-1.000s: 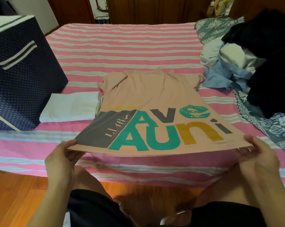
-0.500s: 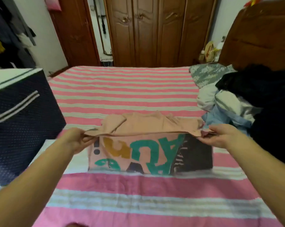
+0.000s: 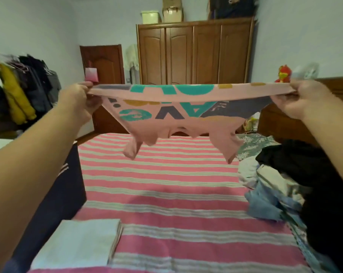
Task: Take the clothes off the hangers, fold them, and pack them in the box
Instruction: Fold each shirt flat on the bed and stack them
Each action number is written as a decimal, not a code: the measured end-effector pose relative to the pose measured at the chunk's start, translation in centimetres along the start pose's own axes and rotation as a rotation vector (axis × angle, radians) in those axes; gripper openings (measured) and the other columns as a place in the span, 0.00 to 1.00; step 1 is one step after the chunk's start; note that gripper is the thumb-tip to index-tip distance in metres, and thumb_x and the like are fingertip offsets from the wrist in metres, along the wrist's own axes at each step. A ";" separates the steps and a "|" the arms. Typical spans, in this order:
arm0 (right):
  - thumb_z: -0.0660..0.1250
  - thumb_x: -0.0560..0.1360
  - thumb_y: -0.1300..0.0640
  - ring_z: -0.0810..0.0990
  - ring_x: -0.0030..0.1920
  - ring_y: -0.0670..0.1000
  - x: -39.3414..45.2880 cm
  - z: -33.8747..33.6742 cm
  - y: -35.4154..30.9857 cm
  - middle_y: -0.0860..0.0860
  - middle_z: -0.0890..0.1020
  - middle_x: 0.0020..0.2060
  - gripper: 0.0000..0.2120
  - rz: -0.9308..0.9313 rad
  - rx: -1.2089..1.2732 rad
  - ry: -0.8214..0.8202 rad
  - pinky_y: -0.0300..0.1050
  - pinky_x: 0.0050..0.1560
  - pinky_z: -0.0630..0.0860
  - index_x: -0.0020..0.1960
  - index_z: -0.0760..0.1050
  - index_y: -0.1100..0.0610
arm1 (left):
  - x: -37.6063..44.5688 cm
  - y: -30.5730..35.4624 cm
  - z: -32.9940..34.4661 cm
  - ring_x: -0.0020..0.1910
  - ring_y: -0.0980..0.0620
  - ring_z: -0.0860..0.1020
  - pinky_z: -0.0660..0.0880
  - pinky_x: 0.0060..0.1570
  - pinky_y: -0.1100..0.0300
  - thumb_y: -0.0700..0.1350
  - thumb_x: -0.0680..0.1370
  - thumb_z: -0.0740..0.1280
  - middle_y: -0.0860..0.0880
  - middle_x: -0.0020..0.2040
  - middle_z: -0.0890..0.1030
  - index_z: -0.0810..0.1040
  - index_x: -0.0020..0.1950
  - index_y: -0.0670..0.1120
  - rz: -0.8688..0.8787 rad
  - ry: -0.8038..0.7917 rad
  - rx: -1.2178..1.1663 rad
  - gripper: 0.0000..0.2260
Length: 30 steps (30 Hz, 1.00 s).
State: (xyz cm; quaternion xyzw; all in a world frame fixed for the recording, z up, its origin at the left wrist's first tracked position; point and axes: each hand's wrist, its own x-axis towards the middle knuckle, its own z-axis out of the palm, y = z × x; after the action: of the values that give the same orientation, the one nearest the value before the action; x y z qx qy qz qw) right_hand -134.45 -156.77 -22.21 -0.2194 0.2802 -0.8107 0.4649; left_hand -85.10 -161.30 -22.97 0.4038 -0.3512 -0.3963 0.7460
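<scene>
My left hand point(image 3: 79, 99) and right hand point(image 3: 302, 99) each pinch one end of the pink printed cotton T-shirt point(image 3: 178, 113), apparently folded double, mid-frame above the pink striped bed point(image 3: 166, 194).

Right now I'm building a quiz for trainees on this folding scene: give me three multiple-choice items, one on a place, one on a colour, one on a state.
1. Where does the folded white cloth lie?
A. on the bed beside the dark box
B. on the wardrobe
C. on the clothes pile

2. What colour is the T-shirt?
A. black
B. pink
C. yellow

3. What state is the T-shirt in?
A. flat on the bed
B. packed in the box
C. held up in the air

Answers: A, it rests on the striped bed next to the box; B, its fabric is pink; C, the left hand and right hand grip its ends.
</scene>
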 end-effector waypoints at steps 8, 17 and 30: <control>0.61 0.83 0.58 0.87 0.37 0.52 -10.5 -9.6 3.4 0.57 0.84 0.47 0.06 0.184 -0.325 0.154 0.45 0.31 0.82 0.50 0.73 0.60 | -11.6 -3.9 -10.1 0.34 0.46 0.86 0.82 0.36 0.56 0.39 0.83 0.59 0.40 0.37 0.85 0.81 0.47 0.43 -0.132 -0.100 0.763 0.11; 0.80 0.65 0.61 0.80 0.41 0.55 -25.6 -33.8 15.6 0.58 0.83 0.35 0.19 0.725 -0.534 0.473 0.46 0.22 0.79 0.50 0.74 0.58 | -27.9 -23.6 -26.6 0.45 0.37 0.83 0.81 0.50 0.42 0.27 0.78 0.60 0.38 0.47 0.85 0.84 0.47 0.40 -0.600 -0.153 1.016 0.14; 0.59 0.82 0.62 0.83 0.41 0.55 -29.5 -38.0 18.3 0.54 0.86 0.33 0.07 0.640 -0.448 0.643 0.49 0.33 0.83 0.52 0.75 0.57 | -30.7 -26.7 -29.1 0.25 0.43 0.76 0.76 0.32 0.54 0.32 0.81 0.60 0.38 0.32 0.77 0.80 0.46 0.36 -0.738 -0.061 1.130 0.10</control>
State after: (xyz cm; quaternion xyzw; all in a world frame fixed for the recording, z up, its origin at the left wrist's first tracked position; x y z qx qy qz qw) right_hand -132.42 -128.94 -65.40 0.0438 0.6295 -0.5743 0.5216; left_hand -82.21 -134.56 -65.20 0.8140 -0.3647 -0.3918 0.2256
